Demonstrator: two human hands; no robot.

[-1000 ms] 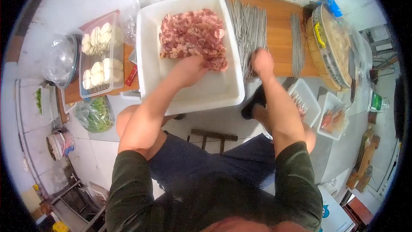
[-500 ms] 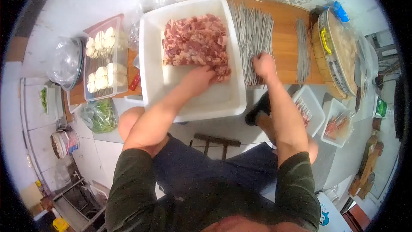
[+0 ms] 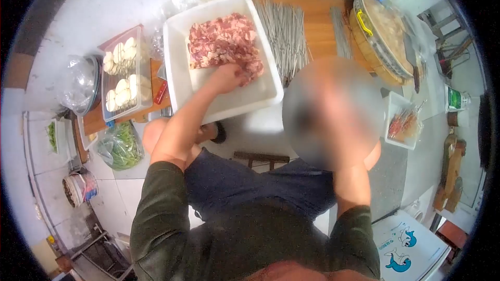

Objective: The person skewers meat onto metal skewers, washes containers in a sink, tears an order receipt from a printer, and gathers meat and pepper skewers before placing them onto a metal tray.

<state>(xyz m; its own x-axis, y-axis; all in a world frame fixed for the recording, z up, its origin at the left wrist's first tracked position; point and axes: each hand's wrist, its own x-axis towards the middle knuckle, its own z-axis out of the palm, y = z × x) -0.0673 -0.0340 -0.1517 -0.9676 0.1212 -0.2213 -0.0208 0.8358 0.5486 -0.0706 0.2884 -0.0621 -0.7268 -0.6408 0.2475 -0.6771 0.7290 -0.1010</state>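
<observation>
A white plastic tub (image 3: 226, 105) holds a heap of raw cut meat (image 3: 221, 39) toward its far side. My left hand (image 3: 229, 77) is in the tub at the near right edge of the heap, its fingers closed on a bit of the meat. A thick spread of thin grey skewers (image 3: 284, 41) lies on the wooden board just right of the tub. My right hand (image 3: 333, 88) is below and right of these skewers. A round blurred patch covers it, so its fingers and anything in them cannot be made out.
A clear box of pale rounds on skewers (image 3: 122, 52) stands left of the tub, beside a red-handled tool (image 3: 160, 92). At right are a smaller skewer bundle (image 3: 341, 31), a round wooden block (image 3: 383, 31) with a knife, and a white tray of skewered food (image 3: 403, 125). Bagged greens (image 3: 122, 145) sit low left.
My right hand has left the skewer pile and come back toward me. My left hand stays at the meat. The whole view has shifted, with the tub now further left.
</observation>
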